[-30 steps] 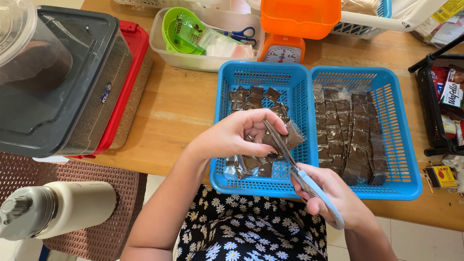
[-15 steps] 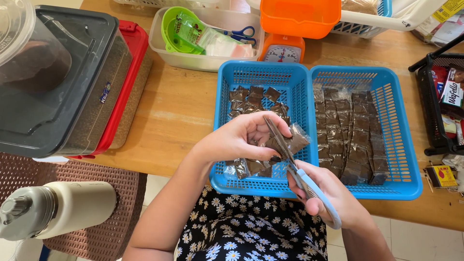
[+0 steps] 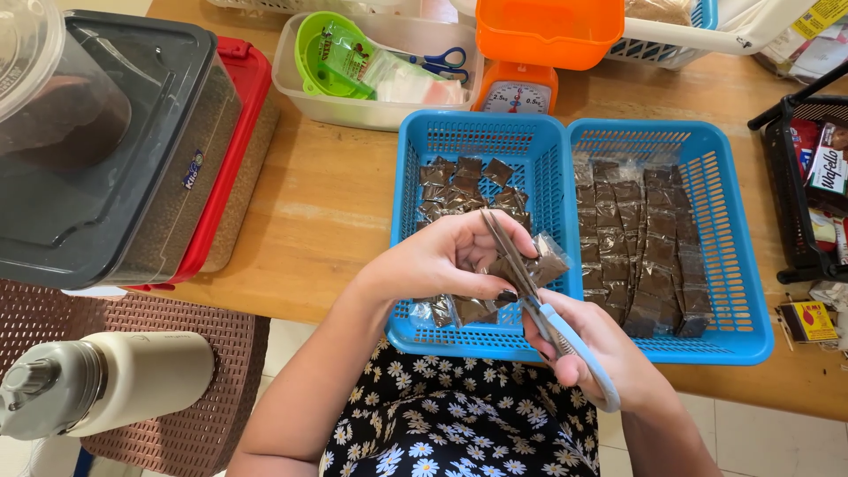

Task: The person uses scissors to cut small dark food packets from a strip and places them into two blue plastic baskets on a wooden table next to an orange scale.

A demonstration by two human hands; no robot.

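Note:
My left hand (image 3: pixel 446 261) pinches a strip of small clear packets with dark brown filling (image 3: pixel 541 263) over the left blue basket (image 3: pixel 424 141). My right hand (image 3: pixel 601 349) grips light-blue-handled scissors (image 3: pixel 530 296), and the blades point up and left into the strip. Loose cut packets (image 3: pixel 464 190) lie in the left basket. The right blue basket (image 3: pixel 724 177) holds rows of uncut packet strips (image 3: pixel 645 247). Both baskets stand side by side on the wooden table (image 3: pixel 327 203).
A dark lidded bin (image 3: pixel 106 150) sits on a red-lidded box (image 3: pixel 234 159) at the left. Behind are a clear tub with a green bowl and scissors (image 3: pixel 371 66), an orange kitchen scale (image 3: pixel 530 53), a black rack (image 3: pixel 804 185) at right, and a cream bottle (image 3: pixel 115 380) on a woven stool.
The scissors and the held strip have shifted only slightly; the blades stay at the strip and my hands remain over the left basket.

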